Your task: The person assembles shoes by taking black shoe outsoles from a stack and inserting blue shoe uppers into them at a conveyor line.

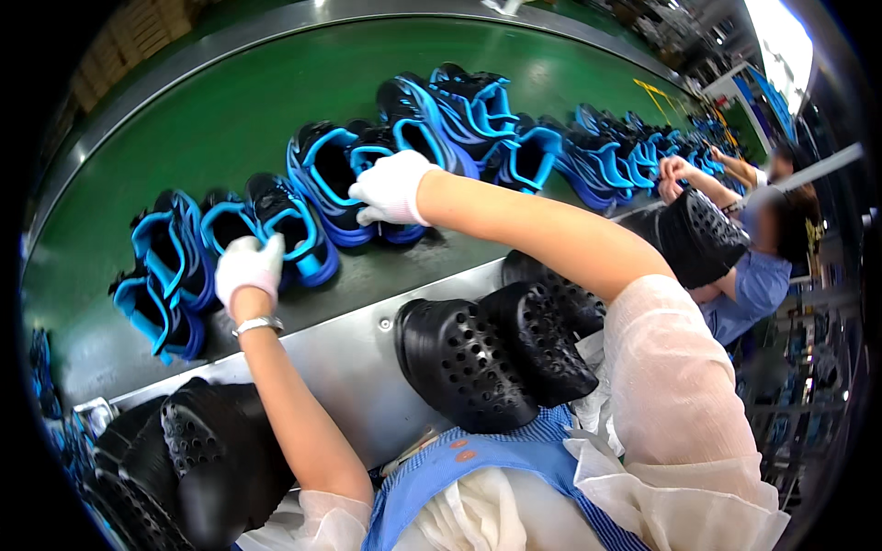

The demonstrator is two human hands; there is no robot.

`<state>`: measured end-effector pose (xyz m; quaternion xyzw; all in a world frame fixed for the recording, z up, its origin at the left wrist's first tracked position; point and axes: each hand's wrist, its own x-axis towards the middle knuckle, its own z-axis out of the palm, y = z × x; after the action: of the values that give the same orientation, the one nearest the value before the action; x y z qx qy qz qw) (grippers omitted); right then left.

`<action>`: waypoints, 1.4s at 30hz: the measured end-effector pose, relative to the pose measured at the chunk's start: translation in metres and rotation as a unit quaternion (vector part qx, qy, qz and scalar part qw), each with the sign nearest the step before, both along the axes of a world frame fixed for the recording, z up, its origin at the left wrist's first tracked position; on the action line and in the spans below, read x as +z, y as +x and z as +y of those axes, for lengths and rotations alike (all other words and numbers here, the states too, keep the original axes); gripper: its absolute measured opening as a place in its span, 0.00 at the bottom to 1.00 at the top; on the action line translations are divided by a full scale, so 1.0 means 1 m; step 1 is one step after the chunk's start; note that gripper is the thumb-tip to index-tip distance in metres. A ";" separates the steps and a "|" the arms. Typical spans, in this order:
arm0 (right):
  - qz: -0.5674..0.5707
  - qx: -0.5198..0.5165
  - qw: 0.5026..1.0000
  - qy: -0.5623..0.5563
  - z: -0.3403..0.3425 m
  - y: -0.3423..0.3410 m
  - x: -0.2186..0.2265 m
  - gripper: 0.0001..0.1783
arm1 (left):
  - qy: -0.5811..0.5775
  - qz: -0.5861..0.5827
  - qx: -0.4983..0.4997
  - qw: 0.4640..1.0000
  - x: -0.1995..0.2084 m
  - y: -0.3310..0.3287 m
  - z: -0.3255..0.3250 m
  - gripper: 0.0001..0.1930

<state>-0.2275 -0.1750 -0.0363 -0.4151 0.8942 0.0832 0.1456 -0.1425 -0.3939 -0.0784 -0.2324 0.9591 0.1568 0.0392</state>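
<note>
Padded black-and-blue shoes (443, 138), rowed on the smooth green worktop (230, 138); left hand (250, 273) and right hand (395, 188), white-knit gloved, at the shoes, undersides hidden, whether grasping I cannot tell; farther pairs overlapping, indistinct.

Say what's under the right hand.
Under the right hand: a black-and-blue shoe, showing past the hand's upper edge and a little below it. The gloved hand covers the middle, so that part, and any grip on it, can't be seen.
</note>
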 end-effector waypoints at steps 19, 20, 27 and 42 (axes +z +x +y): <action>0.300 -0.356 0.838 -0.286 0.374 0.212 0.200 0.16 | 0.058 0.300 0.004 0.952 -0.048 0.051 0.032 0.24; 0.288 -0.368 0.849 -0.249 0.387 0.217 0.197 0.19 | 0.043 0.312 0.010 0.949 -0.047 0.054 0.036 0.24; 0.190 -0.365 0.874 -0.258 0.424 0.209 0.182 0.23 | 0.005 0.336 -0.029 0.941 -0.034 0.064 0.033 0.21; 0.197 -0.330 0.912 -0.142 0.427 0.202 0.191 0.28 | 0.117 0.286 -0.030 0.951 -0.041 0.062 0.041 0.20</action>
<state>-0.0253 0.2517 0.1548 -0.0880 0.9932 -0.0177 -0.0746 -0.0807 -0.3528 -0.1191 -0.1428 0.9116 0.3263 -0.2053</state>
